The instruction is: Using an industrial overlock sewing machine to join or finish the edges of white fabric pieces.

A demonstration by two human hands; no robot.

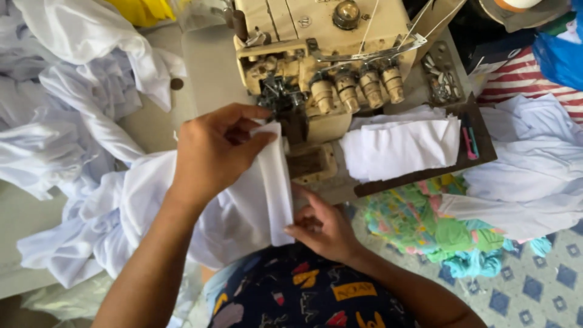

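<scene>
At the bench's middle, the left hand pinched a white fabric strip at the sewing machine needle while the right hand gripped its lower end; feeding seemed underway, calling next for steady, aligned guidance.

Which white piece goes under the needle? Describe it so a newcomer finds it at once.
Start at the cream sewing machine. Directly before it, both hands pinch a narrow white fabric strip: left hand at its top, right hand at its bottom. Unlike the stacked white pieces lying right, it is held taut.
</scene>
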